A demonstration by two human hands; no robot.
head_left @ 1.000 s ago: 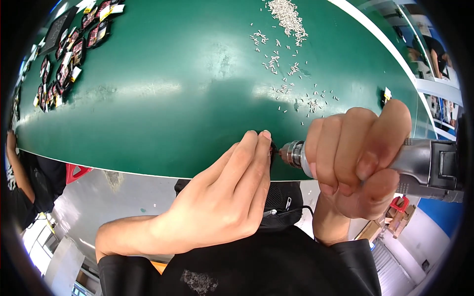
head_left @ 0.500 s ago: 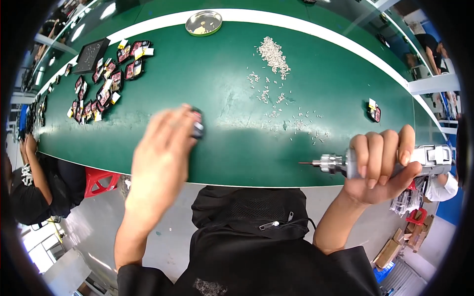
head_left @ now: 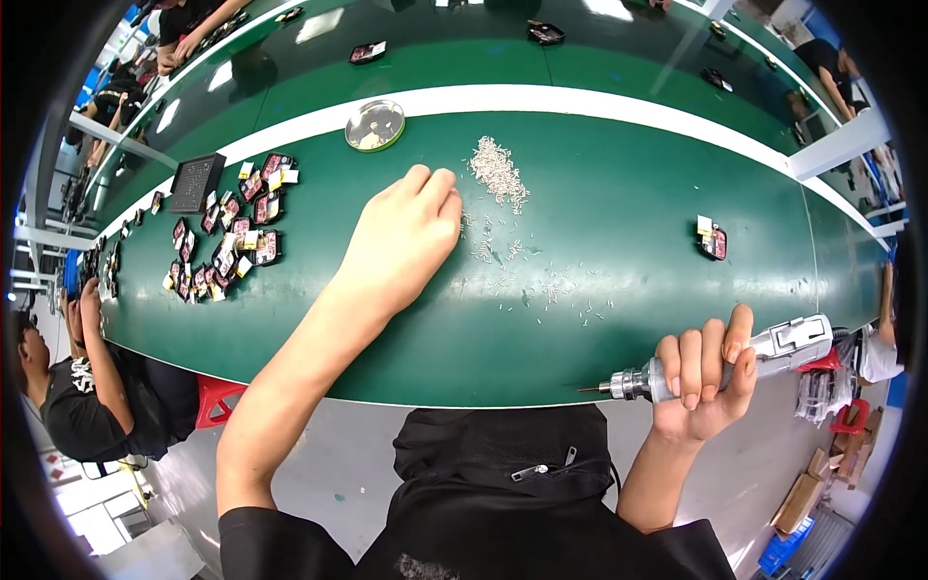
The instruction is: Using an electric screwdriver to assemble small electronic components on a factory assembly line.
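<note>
My left hand (head_left: 406, 234) is over the table just left of a pile of small silvery screws (head_left: 498, 172). Its fingers curl downward and together; their tips, and anything in them, are hidden. In my right hand (head_left: 704, 372), fingers wrapped round it, is a grey electric screwdriver (head_left: 788, 348). Its thin bit (head_left: 590, 389) points left, close to the table's front edge. Loose screws (head_left: 551, 290) are scattered between the pile and the screwdriver. A small black unit (head_left: 713, 242) with a pale tag lies alone at the right.
Several similar black units (head_left: 232, 253) crowd together at the left, beside a black tray (head_left: 196, 184). A round metal dish (head_left: 375, 126) stands at the back by the white ledge (head_left: 599, 104). A co-worker (head_left: 106, 396) sits at the far left. More units lie beyond the ledge.
My left hand has moved right and away from me, toward the screw pile. The black unit beside it is gone from there; another shows at the group's right side. The whole view has shifted.
</note>
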